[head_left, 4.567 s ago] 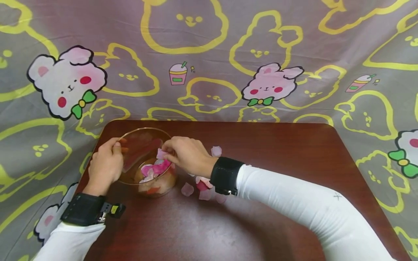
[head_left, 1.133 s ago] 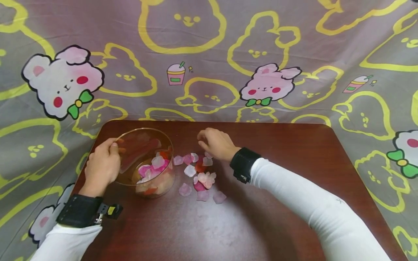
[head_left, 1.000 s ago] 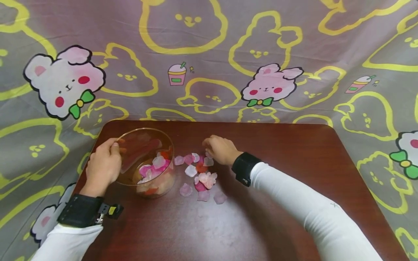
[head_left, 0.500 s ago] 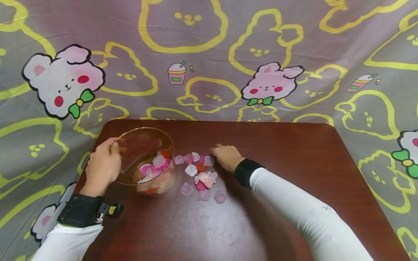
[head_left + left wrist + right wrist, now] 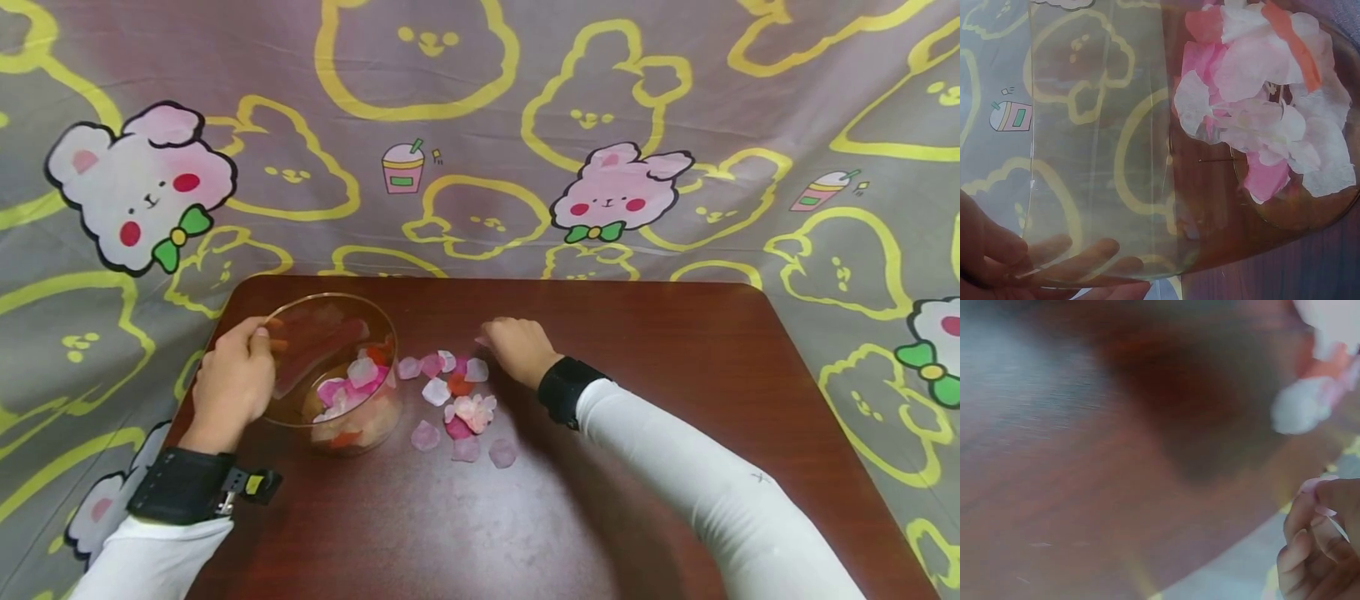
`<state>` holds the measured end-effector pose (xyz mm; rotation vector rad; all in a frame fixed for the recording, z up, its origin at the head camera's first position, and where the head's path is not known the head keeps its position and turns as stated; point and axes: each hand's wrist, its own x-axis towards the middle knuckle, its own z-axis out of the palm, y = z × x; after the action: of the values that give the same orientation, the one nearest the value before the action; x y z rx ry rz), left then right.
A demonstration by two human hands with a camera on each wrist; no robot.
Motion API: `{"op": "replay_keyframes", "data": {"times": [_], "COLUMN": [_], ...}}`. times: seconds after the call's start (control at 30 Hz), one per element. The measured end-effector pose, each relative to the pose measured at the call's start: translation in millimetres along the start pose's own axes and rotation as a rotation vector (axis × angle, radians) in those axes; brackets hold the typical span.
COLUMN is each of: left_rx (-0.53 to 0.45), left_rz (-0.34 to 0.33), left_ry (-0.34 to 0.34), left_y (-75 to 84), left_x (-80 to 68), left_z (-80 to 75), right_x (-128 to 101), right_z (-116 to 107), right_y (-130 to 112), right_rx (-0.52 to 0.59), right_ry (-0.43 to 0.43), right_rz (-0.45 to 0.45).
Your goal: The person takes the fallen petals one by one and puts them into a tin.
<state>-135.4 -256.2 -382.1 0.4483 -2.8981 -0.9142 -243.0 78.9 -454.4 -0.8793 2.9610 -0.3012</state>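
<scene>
Meanwhile the left hand [image 5: 228, 387] grips the glass bowl's [image 5: 300, 321] rim near the tabletop's [image 5: 637, 400] left edge; the right hand [image 5: 517, 348], beside it, pinches a pale petal [image 5: 1310, 485] above the scattered petals [image 5: 457, 400].

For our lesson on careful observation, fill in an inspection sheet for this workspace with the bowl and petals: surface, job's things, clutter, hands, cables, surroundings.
Surface: dark red-brown table, glossy, with rounded corners.
Job's things: clear glass bowl tilted on the table, partly filled with pink, white and orange petals in the bowl; loose petals scattered on the table to the bowl's right.
Clutter: nothing seen.
Hands: left hand grips the bowl's rim; right hand pinches a pale pink petal just above the table by the loose petals.
Cables: nothing seen; black wrist bands only.
Surroundings: grey cloth with yellow outlines and pink bunny prints behind and around the table.
</scene>
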Motion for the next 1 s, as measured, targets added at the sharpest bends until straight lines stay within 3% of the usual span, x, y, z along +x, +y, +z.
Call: {"op": "replay_keyframes", "data": {"times": [0.27, 0.53, 0.67, 0.8, 1.0], "left_rx": [-0.005, -0.006, -0.007, -0.007, -0.004], "left_rz": [-0.009, -0.013, -0.019, -0.028, -0.023], "left_ry": [-0.005, -0.015, -0.013, -0.019, -0.021], "left_y": [-0.8, 1.0, 0.6, 0.5, 0.7], "left_x": [0.0, -0.9, -0.8, -0.4, 0.8], "left_z": [-0.6, -1.9, -2.3, -2.2, -2.2], "right_x": [11, 14, 9, 5, 0], "right_z": [-40, -79, -88, -86, -75], "right_y": [-36, -85, -113, -134, -142], "right_rx": [0.135, 0.193, 0.17, 0.102, 0.004], "right_ry": [0.098, 0.178, 0.142, 0.05, -0.009], "right_rz": [-0.087, -0.195, -0.264, -0.312, -0.332]}}
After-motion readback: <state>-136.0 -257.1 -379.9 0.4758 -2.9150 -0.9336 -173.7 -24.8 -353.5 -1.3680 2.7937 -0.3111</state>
